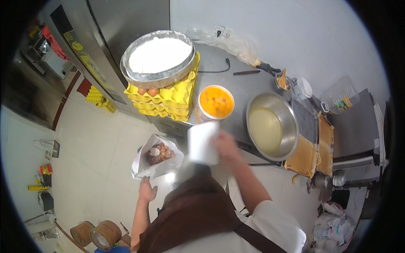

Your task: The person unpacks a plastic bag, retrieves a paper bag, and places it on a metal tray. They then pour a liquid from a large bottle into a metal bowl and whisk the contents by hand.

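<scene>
My right hand point(225, 146) grips a white container point(204, 143), blurred, in front of the counter's edge. My left hand point(147, 190) is apart from things, its fingers spread, just below a white bag point(139, 166) on the floor with eggshells point(163, 151) in it. On the counter, a white tub point(216, 101) holds many egg yolks point(215, 100). To its right, a large steel bowl point(289, 126) contains pale yellowish liquid point(265, 129). At the left, a round sieve point(158, 83) heaped with white powder point(159, 55) rests on stacked yellow egg trays point(177, 95) with brown eggs point(154, 92).
Chopsticks point(196, 112) lie beside the tub. A cable point(227, 64), a dark bar point(246, 72) and a small metal cup point(281, 83) are farther back. Trays of baked sheets point(302, 155) and a plastic jug point(341, 95) stand right. Cardboard drums point(105, 235) stand on the floor.
</scene>
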Demonstrator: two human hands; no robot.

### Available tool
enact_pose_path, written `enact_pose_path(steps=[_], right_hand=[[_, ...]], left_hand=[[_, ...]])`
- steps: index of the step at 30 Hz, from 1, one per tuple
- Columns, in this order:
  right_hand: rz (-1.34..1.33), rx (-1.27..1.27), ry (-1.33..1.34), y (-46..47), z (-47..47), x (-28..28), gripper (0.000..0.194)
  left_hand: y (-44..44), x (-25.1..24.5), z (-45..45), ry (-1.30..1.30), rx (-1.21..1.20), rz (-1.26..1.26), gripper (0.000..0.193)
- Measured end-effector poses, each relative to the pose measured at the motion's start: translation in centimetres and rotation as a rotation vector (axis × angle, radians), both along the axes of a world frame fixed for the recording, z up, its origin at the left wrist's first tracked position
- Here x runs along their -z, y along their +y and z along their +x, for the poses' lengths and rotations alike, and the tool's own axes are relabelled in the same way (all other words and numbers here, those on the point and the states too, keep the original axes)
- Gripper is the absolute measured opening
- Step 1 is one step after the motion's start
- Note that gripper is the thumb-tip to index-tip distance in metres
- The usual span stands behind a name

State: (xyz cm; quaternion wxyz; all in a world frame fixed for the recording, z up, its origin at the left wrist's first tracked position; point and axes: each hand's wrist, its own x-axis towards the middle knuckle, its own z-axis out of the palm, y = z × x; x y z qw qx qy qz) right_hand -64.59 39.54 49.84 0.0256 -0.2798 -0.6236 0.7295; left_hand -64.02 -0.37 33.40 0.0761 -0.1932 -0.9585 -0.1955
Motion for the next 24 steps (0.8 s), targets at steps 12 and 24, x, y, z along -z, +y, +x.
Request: enact_pose_path(steps=[12, 24], right_hand=[[0.495, 0.084, -0.520, 42.4, -20.9, 11.3, 0.029], [1.657, -0.653, -0.190, 33.8, -38.9, 19.1, 0.025]], left_hand=[[19.9, 1.5, -8.8, -0.877, -0.107, 0.506, 0.062], [11.3, 3.9, 3.6, -0.971, -0.580, 0.314, 0.051]])
